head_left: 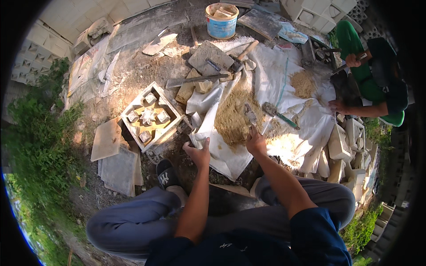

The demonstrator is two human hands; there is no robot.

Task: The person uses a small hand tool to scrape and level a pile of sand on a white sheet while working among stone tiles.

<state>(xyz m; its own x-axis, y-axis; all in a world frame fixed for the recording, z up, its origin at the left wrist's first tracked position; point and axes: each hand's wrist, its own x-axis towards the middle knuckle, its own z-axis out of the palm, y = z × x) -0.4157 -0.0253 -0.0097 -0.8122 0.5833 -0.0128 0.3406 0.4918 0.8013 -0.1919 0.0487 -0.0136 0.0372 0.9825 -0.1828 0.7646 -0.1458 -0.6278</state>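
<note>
My right hand (256,142) is closed around the handle of a trowel, whose grey, mix-smeared blade (250,113) lies in the pile of damp sand-coloured mix (233,117). The mix rests on a spread white woven sack (217,155). My left hand (198,154) is held by the sack's near left edge, thumb and fingers apart, with nothing in it. To its upper left stands a square mould frame (129,128) with a star-shaped piece (148,116) in the middle and several small blocks around it. A second trowel with a green handle (287,120) lies right of the mix.
Flat slabs (119,170) lean left of my foot. Beyond the mix are a hammer (247,50), a metal bar (195,80) and a blue-and-white bucket (221,27). Cast blocks (339,144) crowd the right. A person in green trousers (355,44) works at the far right.
</note>
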